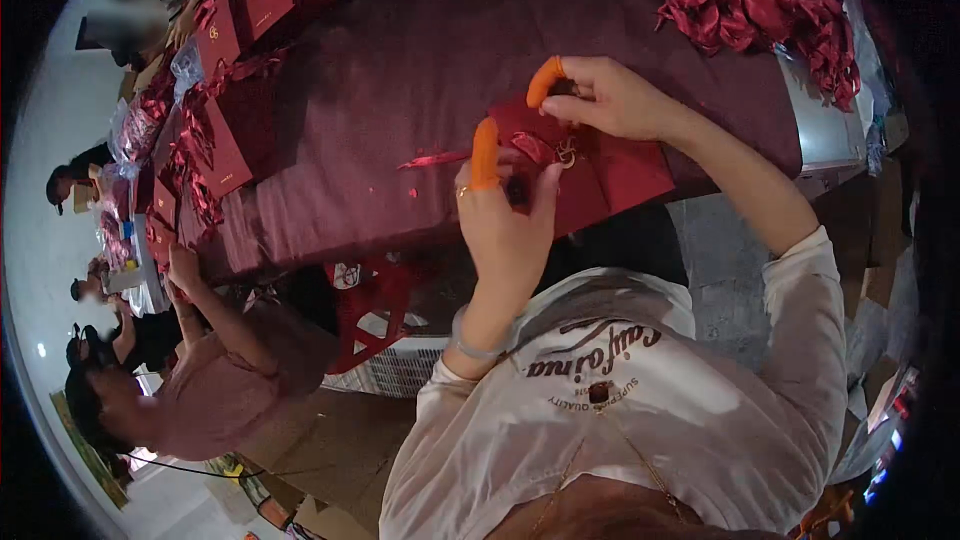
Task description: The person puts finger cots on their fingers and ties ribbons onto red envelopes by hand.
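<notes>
My left hand (503,220) is over a dark red gift bag or folder (640,178) with a gold emblem, lying near the table's front edge. An orange finger cot covers its index finger. A shiny red ribbon (532,147) runs beneath these fingers, its loose end pointing left; the hand appears closed around it, though the grip is partly hidden. At the upper edge of the same red piece, my right hand (615,100) has its thumb and orange-covered index finger curled together in a pinch. Whatever lies between those tips is too small to make out.
A dark red cloth covers the table (370,90). A heap of red ribbons (765,5) in clear plastic lies at the upper right. More red bags (225,150) and ribbons line the left side. A co-worker (220,360) sits to my left, with other people beyond.
</notes>
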Motion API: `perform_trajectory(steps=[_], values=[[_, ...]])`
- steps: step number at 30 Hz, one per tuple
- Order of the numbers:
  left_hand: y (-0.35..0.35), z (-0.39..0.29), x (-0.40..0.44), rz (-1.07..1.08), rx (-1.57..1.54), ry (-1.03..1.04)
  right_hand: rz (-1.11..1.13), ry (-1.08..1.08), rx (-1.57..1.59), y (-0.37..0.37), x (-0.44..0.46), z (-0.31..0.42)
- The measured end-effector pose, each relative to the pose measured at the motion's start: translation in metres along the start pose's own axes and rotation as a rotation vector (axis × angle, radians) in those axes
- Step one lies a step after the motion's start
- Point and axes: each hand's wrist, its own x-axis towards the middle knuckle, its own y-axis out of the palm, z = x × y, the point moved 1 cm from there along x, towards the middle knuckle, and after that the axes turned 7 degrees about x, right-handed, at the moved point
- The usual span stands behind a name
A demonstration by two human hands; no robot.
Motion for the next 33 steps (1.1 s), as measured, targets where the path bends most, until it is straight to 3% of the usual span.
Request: perform_trajectory(steps=[2, 5, 6, 8, 10, 14, 17, 22, 25, 26, 27, 29, 31, 33], values=[[0.009, -0.013, 0.008, 0.039, 0.255, 0.051, 0.025, 0.036, 0.081, -0.003, 0.002, -0.004], [0.018, -0.015, 0.016, 0.064, 0.214, -0.039, 0.0, 0.02, 0.144, -0.002, -0.001, -0.004], [0.018, -0.011, 0.018, 0.053, 0.239, 0.043, -0.001, -0.002, 0.094, -0.001, -0.001, -0.005], [0.012, -0.006, 0.019, 0.117, 0.221, -0.033, -0.009, -0.029, -0.08, -0.002, -0.002, -0.003], [0.003, -0.007, 0.02, 0.075, 0.306, 0.025, -0.008, -0.09, -0.119, -0.002, -0.002, -0.001], [0.001, -0.005, 0.019, 0.133, 0.212, -0.077, 0.007, -0.143, -0.152, -0.001, -0.002, 0.004], [-0.003, 0.001, 0.023, 0.263, -0.339, -0.452, -0.022, -0.164, -0.059, 0.003, -0.003, 0.002], [-0.006, 0.009, 0.018, 0.246, -0.72, -0.494, 0.001, -0.066, -0.116, 0.006, -0.001, 0.006], [-0.004, 0.009, 0.008, 0.285, -0.579, -0.422, 0.025, 0.017, -0.236, 0.021, 0.001, 0.016], [-0.007, 0.01, 0.008, 0.348, -0.379, -0.392, -0.003, 0.016, -0.365, 0.025, 0.001, 0.016], [-0.008, 0.01, 0.007, 0.341, -0.381, -0.392, -0.032, 0.014, -0.496, 0.028, 0.001, 0.017], [-0.011, 0.008, 0.001, 0.157, -0.567, -0.314, -0.011, 0.035, -0.559, 0.031, 0.001, 0.021], [-0.017, 0.019, -0.001, 0.117, -0.483, -0.348, -0.023, 0.028, -0.623, 0.034, 0.001, 0.025], [-0.023, 0.027, 0.008, -0.1, 0.136, -0.052, -0.06, -0.017, -0.646, 0.04, 0.001, 0.02]])
